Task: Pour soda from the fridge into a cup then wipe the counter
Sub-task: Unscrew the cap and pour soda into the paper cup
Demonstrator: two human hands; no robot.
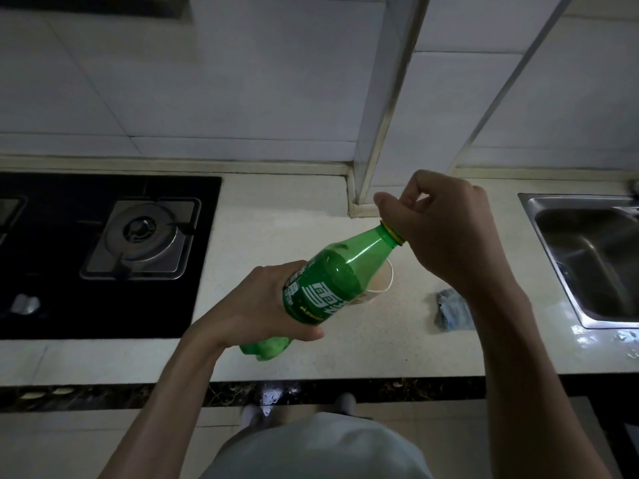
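A green soda bottle (332, 274) is held tilted above the counter, its neck pointing up and to the right. My left hand (266, 305) grips the bottle round its labelled middle. My right hand (439, 229) is curled over the bottle's top, hiding the cap; only a yellow ring (392, 233) shows at the neck. A white paper cup (383, 281) stands on the counter right behind the bottle, mostly hidden by it. A crumpled blue cloth (451, 311) lies on the counter to the right of the cup, partly behind my right forearm.
A black gas hob (103, 254) with a metal burner takes up the counter's left side. A steel sink (587, 257) is set in at the right. A tiled pillar (373, 174) meets the white counter (276, 209) behind the cup. Wet patches shine near the sink's front corner.
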